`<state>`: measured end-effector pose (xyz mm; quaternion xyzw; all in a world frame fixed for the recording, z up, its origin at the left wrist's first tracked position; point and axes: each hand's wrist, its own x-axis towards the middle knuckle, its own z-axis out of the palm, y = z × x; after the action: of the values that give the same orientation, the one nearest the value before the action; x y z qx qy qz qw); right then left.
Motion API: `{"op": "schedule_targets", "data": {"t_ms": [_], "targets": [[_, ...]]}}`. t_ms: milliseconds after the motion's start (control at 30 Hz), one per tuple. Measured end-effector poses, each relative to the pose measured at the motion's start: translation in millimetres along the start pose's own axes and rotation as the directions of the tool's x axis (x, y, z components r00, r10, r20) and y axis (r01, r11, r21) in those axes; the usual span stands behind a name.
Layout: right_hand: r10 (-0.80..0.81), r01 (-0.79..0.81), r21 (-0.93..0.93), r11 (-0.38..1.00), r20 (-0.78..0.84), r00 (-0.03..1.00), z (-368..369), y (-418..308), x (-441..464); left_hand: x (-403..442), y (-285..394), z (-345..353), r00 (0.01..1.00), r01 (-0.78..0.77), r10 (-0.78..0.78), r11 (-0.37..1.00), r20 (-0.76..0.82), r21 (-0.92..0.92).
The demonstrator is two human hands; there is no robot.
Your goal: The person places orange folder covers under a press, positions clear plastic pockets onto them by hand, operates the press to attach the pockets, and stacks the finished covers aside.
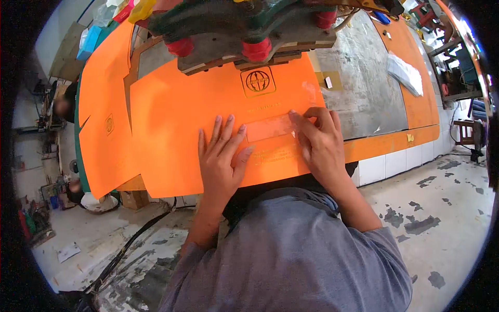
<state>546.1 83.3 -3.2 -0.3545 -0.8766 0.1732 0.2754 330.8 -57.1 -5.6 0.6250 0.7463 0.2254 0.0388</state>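
An orange sheet [176,125] with a dark round emblem [258,82] and faint gold lettering lies in front of me. My left hand [222,156] rests flat on it with the fingers spread, left of a clear rectangular film [269,128]. At the film's right end, my right hand [322,138] has its fingers bent, thumb and index fingertip close together on the film's upper right corner. Whether they grip the film's edge or only press on it is hard to tell.
A green machine head [249,23] with red fittings hangs over the sheet's far edge. Another orange sheet [104,114] lies left. On the right are a metal plate [364,67] and a white stack [405,74]. Another person [65,104] is at the far left.
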Motion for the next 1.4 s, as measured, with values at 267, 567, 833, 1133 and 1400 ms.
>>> {"op": "schedule_targets", "data": {"t_ms": [267,567,833,1133,1400], "targets": [[0.031,-0.034,0.133,0.991,0.018,0.999,-3.2,3.4,-4.5,-1.4,-2.1,2.9,0.998,0.017,-0.018,0.999,-0.052,-0.030],[-0.131,0.109,0.161,0.981,0.136,0.982,-18.3,3.9,-14.5,-3.8,1.3,-2.5,0.994,-0.107,0.110,0.990,0.029,-0.095],[-0.044,0.043,0.173,0.984,0.004,0.999,-15.0,4.2,-16.9,-3.2,0.0,-1.2,0.992,-0.129,0.129,0.985,-0.002,-0.113],[-0.033,0.042,0.160,0.986,-0.059,0.998,-11.7,7.8,-17.4,-4.8,-0.3,-3.7,0.994,-0.108,0.104,0.977,-0.036,-0.181],[-0.088,0.098,0.138,0.986,-0.071,0.994,-10.5,10.6,-18.0,0.4,5.9,-5.3,0.996,-0.090,0.087,0.972,-0.025,-0.216]]}}
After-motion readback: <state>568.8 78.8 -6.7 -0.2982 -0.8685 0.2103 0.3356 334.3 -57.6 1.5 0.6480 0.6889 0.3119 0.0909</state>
